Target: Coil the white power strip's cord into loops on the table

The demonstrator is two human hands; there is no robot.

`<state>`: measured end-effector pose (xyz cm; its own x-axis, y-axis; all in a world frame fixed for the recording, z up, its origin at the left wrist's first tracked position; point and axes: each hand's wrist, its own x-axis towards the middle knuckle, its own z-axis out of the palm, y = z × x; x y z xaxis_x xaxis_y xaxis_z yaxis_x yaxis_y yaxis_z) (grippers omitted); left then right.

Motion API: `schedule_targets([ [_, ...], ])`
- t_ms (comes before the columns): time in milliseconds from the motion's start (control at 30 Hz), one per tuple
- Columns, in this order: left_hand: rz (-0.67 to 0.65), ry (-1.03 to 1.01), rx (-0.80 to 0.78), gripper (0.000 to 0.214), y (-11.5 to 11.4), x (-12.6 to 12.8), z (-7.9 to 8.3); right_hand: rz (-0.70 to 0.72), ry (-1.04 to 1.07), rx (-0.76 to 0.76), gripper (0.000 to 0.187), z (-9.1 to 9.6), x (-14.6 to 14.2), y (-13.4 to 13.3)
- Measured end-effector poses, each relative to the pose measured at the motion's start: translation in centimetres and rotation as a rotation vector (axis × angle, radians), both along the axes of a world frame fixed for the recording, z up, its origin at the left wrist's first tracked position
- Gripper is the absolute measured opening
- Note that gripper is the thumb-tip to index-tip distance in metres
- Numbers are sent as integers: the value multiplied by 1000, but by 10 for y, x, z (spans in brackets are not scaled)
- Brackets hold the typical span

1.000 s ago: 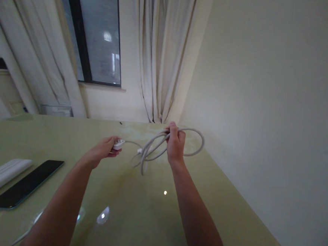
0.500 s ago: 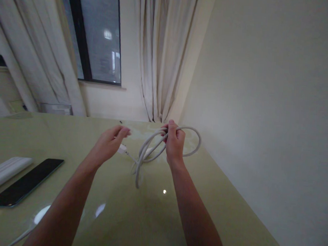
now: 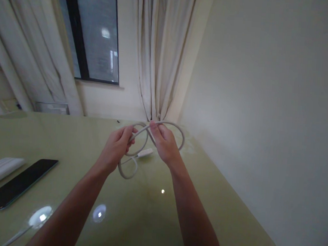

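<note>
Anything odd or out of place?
A tiny dark bit looks stray, alone on the table near its far edge, too small to identify. Nothing else stands out: the cable in the left hand and right hand shows no visible damage.

I now have the left hand (image 3: 118,145), empty a moment ago, gripping the pale cable (image 3: 140,132); my right hand (image 3: 164,144) sits nearer the left than before.

Pale grey cable (image 3: 140,132), green tabletop (image 3: 135,211), cream curtains (image 3: 167,55).
</note>
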<state>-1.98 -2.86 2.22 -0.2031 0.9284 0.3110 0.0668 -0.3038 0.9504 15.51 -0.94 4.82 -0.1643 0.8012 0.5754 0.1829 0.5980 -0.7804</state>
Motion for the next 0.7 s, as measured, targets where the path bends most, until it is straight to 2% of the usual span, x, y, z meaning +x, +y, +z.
schedule_targets([
  [67,53,-33,5,58,2,-4,-1,22,-118,23,51,10,3,-16],
  [133,83,-39,15,64,2,-7,-1,28,-132,62,49,19,5,-31],
  [233,92,46,53,69,-1,-8,3,-67,-31,220,35,29,8,-43],
  [333,83,210,107,67,-8,-7,7,-174,-113,345,26,28,13,-39],
  [400,114,320,161,61,-13,-6,9,-162,-260,303,29,22,16,-32],
  [500,209,458,270,51,-18,-6,10,-33,-373,181,40,11,19,-21],
  [633,288,521,366,48,-22,-10,10,116,-286,88,26,3,17,-11],
  [700,285,493,356,48,-22,-12,10,189,-198,-7,32,2,14,-7],
])
